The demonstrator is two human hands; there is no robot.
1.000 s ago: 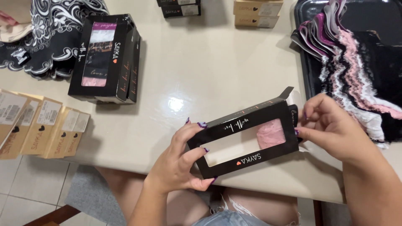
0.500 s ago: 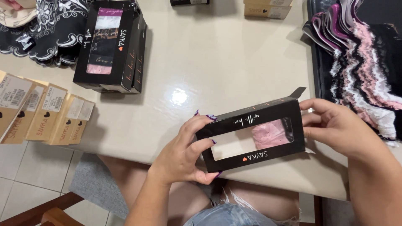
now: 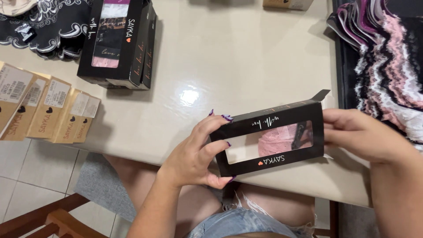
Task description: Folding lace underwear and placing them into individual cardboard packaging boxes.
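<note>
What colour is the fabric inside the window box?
Pink lace fabric, seen through the black box window in the head view.

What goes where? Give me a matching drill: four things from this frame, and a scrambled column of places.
Things:
1. windowed black box
2. stack of black boxes
3. tan boxes
4. folded lace garments

Places:
A. far right, in a dark tray
B. left table edge, in a row
C. between the left hand and the right hand
D. upper left of the table

Pairs: 1-C, 2-D, 3-B, 4-A
</note>
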